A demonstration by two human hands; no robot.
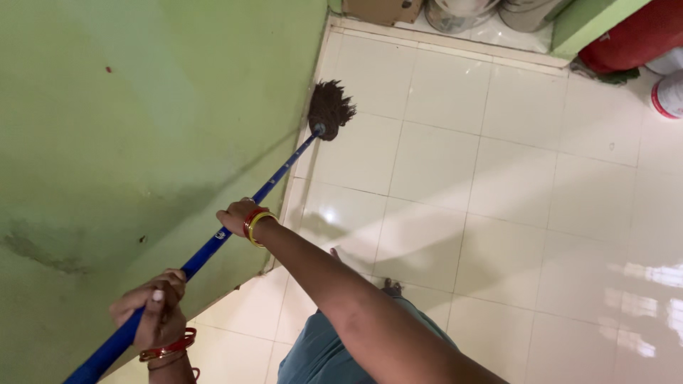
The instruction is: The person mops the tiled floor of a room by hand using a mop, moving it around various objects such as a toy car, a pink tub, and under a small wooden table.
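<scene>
The mop (213,242) runs on a long diagonal from the lower left up toward the middle of the view, its blue handle slanting close along the green wall (142,121) and its dark, shaggy head (330,109) resting on the white tiled floor (498,199) right where floor and wall meet, near the room's far corner. The right hand (237,215) grips the handle about midway, fingers curled around it, the arm stretched forward and nearly straight, red and yellow bangles (255,225) at the wrist. The left hand (151,307) holds the lower end of the handle, fingers wrapped tight with the thumb on top, red bangles at that wrist too, elbow drawn in near the body. Below the arms a fold of grey-blue clothing (334,348) shows, with toes peeking out on the tiles. At the far edge of the floor stand round metal vessels (462,11) beside a brown box (380,8); what they hold cannot be seen. At the upper right sit a red rounded container (633,35) and a white tub with a red band (669,96), contents likewise hidden. The tiles between the mop head and these things lie bare and glossy, with bright patches of light toward the right side, leaving broad room to the right of the wall.
</scene>
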